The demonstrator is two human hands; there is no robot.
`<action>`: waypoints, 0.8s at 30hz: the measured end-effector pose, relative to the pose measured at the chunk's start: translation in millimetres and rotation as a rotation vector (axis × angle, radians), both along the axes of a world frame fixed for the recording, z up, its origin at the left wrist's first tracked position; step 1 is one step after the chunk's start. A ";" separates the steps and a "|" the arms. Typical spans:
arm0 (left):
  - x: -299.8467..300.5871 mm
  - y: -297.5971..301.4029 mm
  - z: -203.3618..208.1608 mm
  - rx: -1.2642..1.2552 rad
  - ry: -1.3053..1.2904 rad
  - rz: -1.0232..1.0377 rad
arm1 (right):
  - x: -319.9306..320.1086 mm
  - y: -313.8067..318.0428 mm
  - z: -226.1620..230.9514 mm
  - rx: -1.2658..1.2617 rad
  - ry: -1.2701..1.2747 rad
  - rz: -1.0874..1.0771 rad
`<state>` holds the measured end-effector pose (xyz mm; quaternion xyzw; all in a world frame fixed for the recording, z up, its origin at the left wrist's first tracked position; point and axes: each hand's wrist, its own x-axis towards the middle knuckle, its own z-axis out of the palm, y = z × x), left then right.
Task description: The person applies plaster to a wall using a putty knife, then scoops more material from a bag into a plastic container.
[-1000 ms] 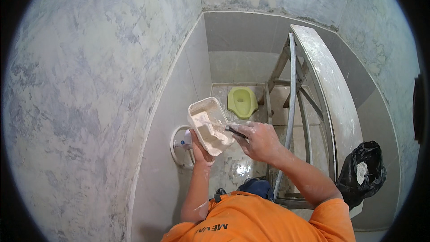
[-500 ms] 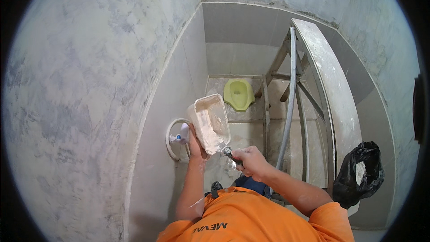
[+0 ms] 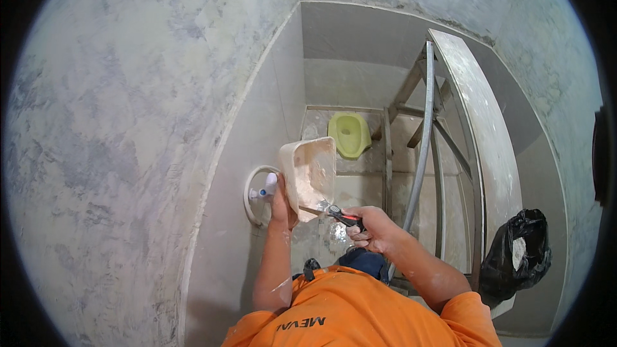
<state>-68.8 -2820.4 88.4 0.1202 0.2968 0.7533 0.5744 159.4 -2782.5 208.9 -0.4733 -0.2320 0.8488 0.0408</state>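
Note:
My left hand is closed around the left side of a white rectangular plastic tub, held tilted in front of me. Pinkish-white putty coats its inside and lies thickest toward the near end. In my right hand is a putty knife with a black and red handle, gripped by closed fingers. Its metal blade reaches into the tub's near end, the tip partly hidden in the putty. White smears mark both my forearms.
Left of the tub, a white tap and a looped pale hose are at the tiled wall. A yellow-green squat toilet lies ahead. On the right stands a metal-legged trestle with a long plank; a black plastic bag holding white material sits at its near end.
The tub has turned slightly clockwise and shifted a little right in view. My right hand has moved slightly right and its grip has turned, showing more of the knife's handle.

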 end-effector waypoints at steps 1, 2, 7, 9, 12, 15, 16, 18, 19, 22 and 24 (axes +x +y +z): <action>-1.7 -3.8 0.3 0.042 -0.048 -0.012 | 1.8 1.6 -1.4 0.001 0.000 0.003; -3.8 -6.4 0.7 0.083 -0.096 -0.024 | 4.0 3.7 -4.5 0.007 0.038 0.016; 2.4 -1.6 -0.8 0.052 0.020 0.021 | -19.9 -10.2 3.1 0.045 0.087 -0.047; 8.7 -6.2 -2.7 0.051 -0.124 0.015 | -30.5 -21.8 13.9 0.354 -0.017 -0.084; 20.2 -12.0 0.4 0.008 -0.049 -0.050 | -38.4 -16.0 16.8 0.687 -0.039 -0.120; 10.2 -12.1 2.1 0.118 -0.168 -0.105 | -35.5 -9.8 32.2 1.044 -0.194 0.063; 3.6 -14.2 10.8 0.080 -0.189 -0.090 | -34.7 -14.1 41.5 1.310 -0.285 0.109; -15.7 -13.8 5.2 0.120 -0.176 -0.086 | -40.3 -29.2 52.7 1.682 -0.376 0.107; -22.7 -13.4 2.4 0.126 -0.160 -0.099 | -46.0 -32.6 47.3 1.678 -0.380 0.119; -37.7 -13.2 -12.1 0.110 -0.149 -0.137 | -68.3 -38.8 19.1 1.978 -0.576 0.118; -37.0 -17.2 -20.5 0.065 -0.090 -0.139 | -76.9 -48.8 -16.3 1.984 -0.626 0.279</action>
